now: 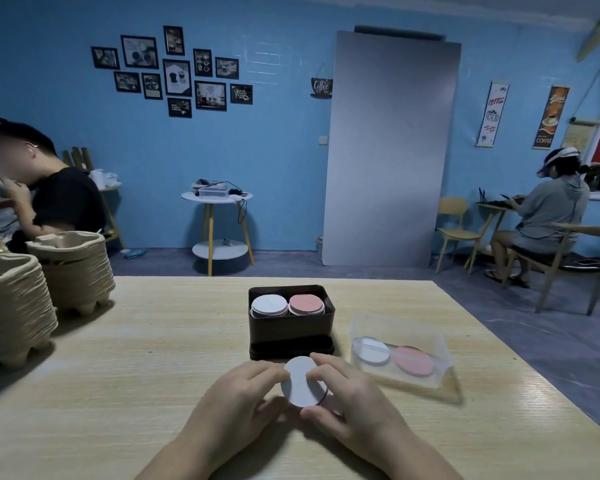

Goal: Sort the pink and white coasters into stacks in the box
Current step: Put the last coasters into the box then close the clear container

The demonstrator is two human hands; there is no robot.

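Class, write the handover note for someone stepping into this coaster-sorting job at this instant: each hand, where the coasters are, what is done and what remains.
Left hand and right hand: both pinch the held coasters just above the table, in front of the dark box. White face on top, with a pink edge showing beneath.
Done: in the box, a white stack on the left and a pink stack on the right.
Left: split the held coasters by colour onto the matching stacks. Then sort the white coaster and pink coaster lying in the clear container to the box's right.
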